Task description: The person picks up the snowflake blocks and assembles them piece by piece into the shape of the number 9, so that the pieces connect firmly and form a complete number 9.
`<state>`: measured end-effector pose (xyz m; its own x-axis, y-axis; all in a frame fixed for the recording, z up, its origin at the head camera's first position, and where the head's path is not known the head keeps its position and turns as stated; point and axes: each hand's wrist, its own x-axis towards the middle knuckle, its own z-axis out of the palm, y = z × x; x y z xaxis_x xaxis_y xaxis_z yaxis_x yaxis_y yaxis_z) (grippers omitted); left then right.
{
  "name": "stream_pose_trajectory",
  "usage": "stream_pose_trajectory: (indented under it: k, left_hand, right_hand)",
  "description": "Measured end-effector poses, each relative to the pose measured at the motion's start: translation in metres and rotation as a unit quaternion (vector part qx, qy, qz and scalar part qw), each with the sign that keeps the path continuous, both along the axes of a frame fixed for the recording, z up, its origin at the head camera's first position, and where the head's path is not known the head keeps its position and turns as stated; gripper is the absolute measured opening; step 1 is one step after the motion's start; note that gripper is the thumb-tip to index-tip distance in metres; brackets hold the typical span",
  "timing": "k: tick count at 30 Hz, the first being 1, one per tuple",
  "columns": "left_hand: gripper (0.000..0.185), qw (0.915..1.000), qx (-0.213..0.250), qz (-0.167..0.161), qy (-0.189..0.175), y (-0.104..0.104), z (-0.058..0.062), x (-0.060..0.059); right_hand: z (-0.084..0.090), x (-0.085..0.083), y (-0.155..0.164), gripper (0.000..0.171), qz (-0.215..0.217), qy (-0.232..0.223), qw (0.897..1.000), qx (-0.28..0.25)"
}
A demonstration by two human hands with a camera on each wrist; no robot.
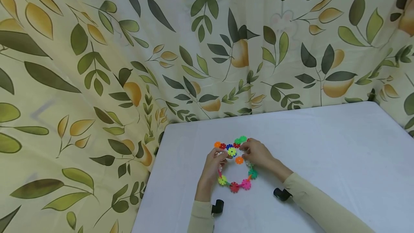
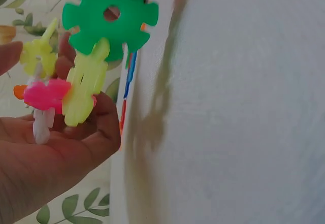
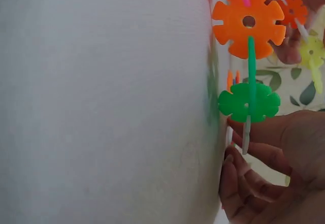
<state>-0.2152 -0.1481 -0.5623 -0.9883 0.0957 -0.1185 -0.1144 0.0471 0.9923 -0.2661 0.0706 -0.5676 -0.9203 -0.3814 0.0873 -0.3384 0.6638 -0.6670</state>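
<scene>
A chain of colourful notched, flower-shaped plastic discs hangs in a loop between the hands, its red disc at the near side. My left hand grips the loop's left part. In the left wrist view its fingers curl behind a pink disc and a yellow disc, below a large green disc. My right hand holds the loop's right end by its fingertips, at a white piece partly hidden by them. An orange disc and a green disc hang beside that hand.
Beyond the hands, a row of discs with an orange disc, a blue disc and a light green disc lies on the white table. A leaf-patterned curtain runs along the table's back and left edges.
</scene>
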Motion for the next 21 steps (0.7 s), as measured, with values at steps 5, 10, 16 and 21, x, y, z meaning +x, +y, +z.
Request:
stream_pose_trajectory:
  k: [5,10,16,21]
  left_hand:
    - [0.023,0.9997,0.023,0.006,0.001,0.000,0.000,-0.001]
    - [0.030,0.9999,0.007,0.004,0.013,-0.001,0.000,-0.001]
    - [0.029,0.9994,-0.024,0.008,0.024,-0.002,-0.002,0.000]
    - [0.027,0.9995,-0.015,0.027,0.008,-0.001,-0.003,-0.001]
  right_hand:
    - [0.006,-0.001,0.000,0.024,-0.011,-0.024,1.000,0.004]
    - [0.007,-0.001,0.005,0.018,-0.030,-0.035,0.998,-0.033]
    - [0.005,0.007,0.007,0.012,-0.021,0.017,0.996,-0.091]
    - [0.007,0.018,0.003,0.007,-0.005,0.050,0.986,-0.157]
